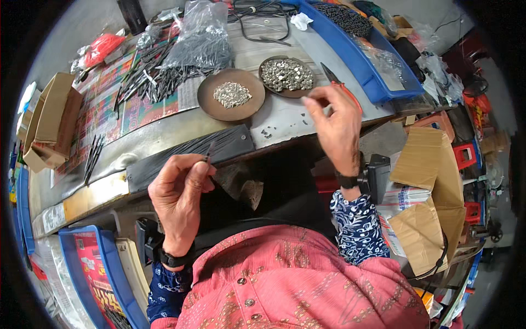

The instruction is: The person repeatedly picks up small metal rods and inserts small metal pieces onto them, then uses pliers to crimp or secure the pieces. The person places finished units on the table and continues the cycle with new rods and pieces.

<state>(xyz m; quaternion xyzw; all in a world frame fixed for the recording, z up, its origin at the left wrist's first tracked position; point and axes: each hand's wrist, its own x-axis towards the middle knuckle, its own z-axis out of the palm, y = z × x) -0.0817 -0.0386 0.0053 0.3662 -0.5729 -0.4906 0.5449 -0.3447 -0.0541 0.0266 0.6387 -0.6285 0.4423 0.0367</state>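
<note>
My left hand (181, 189) is closed, thumb against forefinger, on a thin dark rod (210, 149) whose tip points up over the table's front edge. Higher up on the right, my right hand (337, 123) has its thumb and fingers drawn together. Whatever it may pinch is too small to make out. Just left of those fingertips sits a dark round dish (269, 86) heaped with small grey metal pieces (287, 74). A brown round dish (213, 109) beside it holds a pile of small silvery pieces (232, 95). Behind my right fingers lie red-handled scissors (330, 74), partly covered.
Many thin black rods (148, 82) lie on printed sheets at the back left, under a clear plastic bag (200, 38). A smaller bunch of rods (93, 156) rests nearer. Cardboard boxes (52, 118) and a long blue tray (361, 55) flank the work area.
</note>
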